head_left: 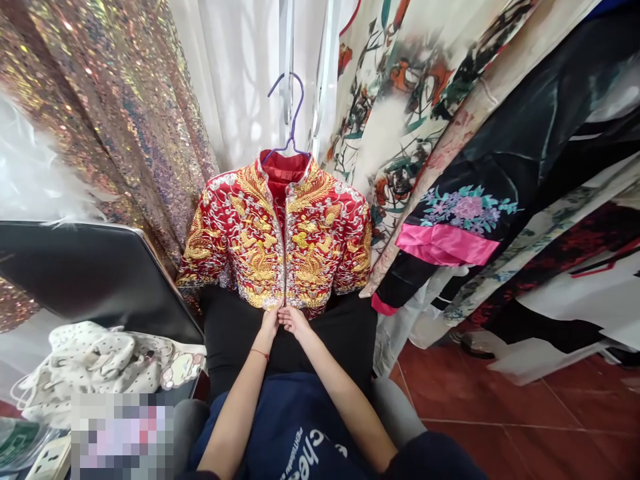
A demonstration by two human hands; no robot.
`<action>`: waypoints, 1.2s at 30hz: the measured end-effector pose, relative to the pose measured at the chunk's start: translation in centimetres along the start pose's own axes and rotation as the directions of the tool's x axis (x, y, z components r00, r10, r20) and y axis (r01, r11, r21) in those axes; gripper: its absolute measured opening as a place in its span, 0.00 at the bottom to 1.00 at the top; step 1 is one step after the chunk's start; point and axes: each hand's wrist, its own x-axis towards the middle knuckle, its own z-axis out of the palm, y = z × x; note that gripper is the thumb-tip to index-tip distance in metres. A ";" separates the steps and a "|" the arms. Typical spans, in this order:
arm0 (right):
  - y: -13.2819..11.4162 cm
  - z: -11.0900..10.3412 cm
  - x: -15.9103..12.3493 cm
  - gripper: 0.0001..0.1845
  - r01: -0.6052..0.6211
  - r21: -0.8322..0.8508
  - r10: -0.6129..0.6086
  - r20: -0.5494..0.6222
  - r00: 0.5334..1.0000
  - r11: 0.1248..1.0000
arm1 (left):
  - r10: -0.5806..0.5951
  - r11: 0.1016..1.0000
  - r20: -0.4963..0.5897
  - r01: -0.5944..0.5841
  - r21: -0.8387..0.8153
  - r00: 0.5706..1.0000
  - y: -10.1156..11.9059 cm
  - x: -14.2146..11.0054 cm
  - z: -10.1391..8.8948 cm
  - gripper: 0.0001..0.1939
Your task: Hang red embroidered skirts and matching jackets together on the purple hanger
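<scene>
Our left hand point(271, 317) pinches the bottom edge of the red-and-gold jacket point(260, 247) at the foot of its front opening. Our right hand point(294, 320) meets it there, fingers curled; whether they grip cloth or a small fastening, we cannot tell. The jacket faces us, its front edges close together below and parted at the collar. For sound work, we judge it best to keep the two lower corners level, hold the opening taut and straight, and pinch the firm border rather than the raised embroidery, which could snag. Above the jacket's collar rises the hook of a purple hanger point(302, 103); below its hem lies black cloth point(240, 340). To the jacket's left we note a black panel point(100, 273) and sequinned fabric point(125, 87); to its right, a black garment with a pink band point(530, 133).
</scene>
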 end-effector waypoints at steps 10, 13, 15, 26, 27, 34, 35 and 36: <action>-1.2 -1.0 0.5 0.19 0.244 -0.216 -0.252 -0.011 0.968 0.946 | -0.038 0.999 -0.022 0.038 0.004 0.999 -0.1 -0.5 0.3 0.13; -1.5 -1.1 0.6 0.19 0.286 -0.299 -0.302 -0.008 0.953 0.910 | -0.038 0.999 -0.027 0.038 0.006 0.999 -0.1 -0.5 0.4 0.13; -1.6 -1.1 0.6 0.19 0.310 -0.357 -0.334 -0.006 0.943 0.881 | -0.035 0.999 -0.033 0.035 0.009 0.999 -0.1 -0.6 0.5 0.14; -1.3 -0.4 -0.2 0.07 0.397 -0.449 -0.462 -0.041 0.886 0.801 | -0.031 0.999 -0.021 0.032 0.030 0.999 -0.1 -0.8 0.6 0.13; -1.3 -0.3 -0.2 0.08 0.393 -0.435 -0.453 -0.040 0.890 0.810 | -0.029 0.999 -0.021 0.030 0.032 0.999 -0.1 -0.7 0.5 0.13; -2.1 0.4 0.3 0.20 0.253 -0.288 -0.265 -0.002 0.964 0.924 | -0.022 0.998 -0.034 0.024 0.061 0.999 -0.3 -0.5 0.2 0.16; -2.2 0.5 0.4 0.21 0.228 -0.265 -0.236 0.005 0.972 0.937 | -0.023 0.997 -0.034 0.025 0.066 0.999 -0.3 -0.4 0.2 0.17; -2.4 0.6 0.3 0.21 0.203 -0.246 -0.207 0.009 0.978 0.948 | -0.024 0.997 -0.035 0.027 0.071 0.999 -0.4 -0.4 0.3 0.17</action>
